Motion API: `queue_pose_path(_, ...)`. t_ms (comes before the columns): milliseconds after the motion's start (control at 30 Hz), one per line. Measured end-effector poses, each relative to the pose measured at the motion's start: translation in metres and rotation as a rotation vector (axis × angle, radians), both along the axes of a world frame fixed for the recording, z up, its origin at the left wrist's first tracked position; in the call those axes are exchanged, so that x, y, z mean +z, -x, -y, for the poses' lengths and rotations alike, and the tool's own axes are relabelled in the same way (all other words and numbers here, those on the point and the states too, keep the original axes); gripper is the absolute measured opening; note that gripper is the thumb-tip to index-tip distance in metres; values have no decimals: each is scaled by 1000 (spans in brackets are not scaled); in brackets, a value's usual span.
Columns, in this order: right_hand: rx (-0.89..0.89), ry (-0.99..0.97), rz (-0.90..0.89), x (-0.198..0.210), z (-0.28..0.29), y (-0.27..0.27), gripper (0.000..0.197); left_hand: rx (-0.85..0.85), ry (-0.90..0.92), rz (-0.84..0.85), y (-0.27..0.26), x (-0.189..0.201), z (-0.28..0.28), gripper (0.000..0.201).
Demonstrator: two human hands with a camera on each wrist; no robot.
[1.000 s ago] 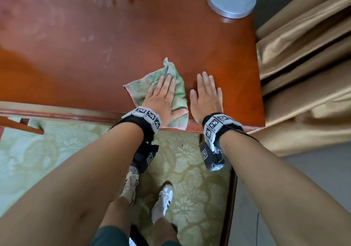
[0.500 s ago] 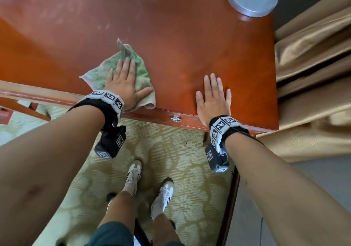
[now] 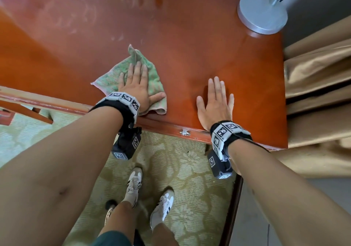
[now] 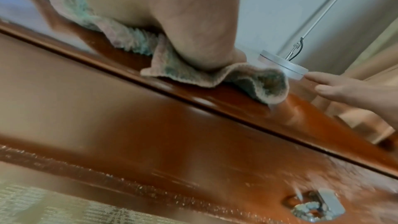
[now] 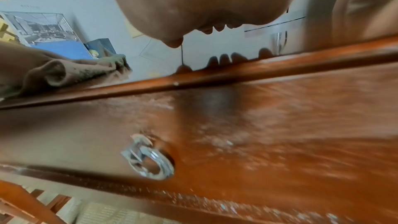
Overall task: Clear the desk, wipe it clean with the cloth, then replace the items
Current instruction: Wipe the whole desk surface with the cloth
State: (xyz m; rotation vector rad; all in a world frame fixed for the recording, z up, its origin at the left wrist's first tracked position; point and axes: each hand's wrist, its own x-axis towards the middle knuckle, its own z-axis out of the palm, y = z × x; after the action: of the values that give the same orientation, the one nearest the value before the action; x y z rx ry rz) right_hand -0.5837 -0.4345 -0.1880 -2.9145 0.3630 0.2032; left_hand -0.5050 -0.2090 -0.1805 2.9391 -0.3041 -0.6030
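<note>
A green cloth [image 3: 111,77] lies on the red-brown desk [image 3: 190,46] near its front edge. My left hand [image 3: 135,83] presses flat on the cloth, fingers straight and pointing away from me. In the left wrist view the cloth [image 4: 258,81] bunches under the heel of my left hand [image 4: 172,23] and its fold hangs at the desk's edge. My right hand [image 3: 215,98] rests flat on bare wood to the right of the cloth, fingers spread and holding nothing. The right wrist view has my right hand [image 5: 204,6] from below, and the cloth [image 5: 53,74] at the left.
A round silver lamp base [image 3: 263,14] stands at the desk's far right corner. Tan curtains [image 3: 319,74] hang close to the right edge. A metal drawer handle [image 3: 184,131] sits in the desk's front. A wooden chair part [image 3: 28,112] shows at left, over patterned carpet [image 3: 180,169].
My left hand has slid the cloth leftward along the front edge, away from my right hand. The right hand has stayed flat in the same spot.
</note>
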Motion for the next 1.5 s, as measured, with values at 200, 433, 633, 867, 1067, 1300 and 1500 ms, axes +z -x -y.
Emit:
queue_pose_path(200, -22, -105, -62, 10, -37, -46, 66, 4, -14, -12, -27, 3, 2, 111)
queue_pose_path(433, -106, -130, -284, 23, -55, -110, 78, -8, -26, 21, -64, 0, 6, 114)
queue_pose_path(633, -183, -107, -321, 26, -49, -166, 75, -42, -42, -13, -103, 2, 16, 117)
queue_pose_path(867, -228, -116, -415, 17, -48, -184, 77, -98, -69, -57, -148, 5, 28, 117)
queue_pose_path(1067, -235, -134, -467, 18, -45, -190, 76, -150, -74, -63, -180, 8, 38, 118)
queue_pose_path(1300, -254, -144, -444, 17, -47, -191, 70, -169, -83, -62, -209, 6, 50, 118)
queue_pose_path(1500, -231, -107, -414, 20, -45, -195, 68, -159, -103, -61, -219, 9, 59, 117)
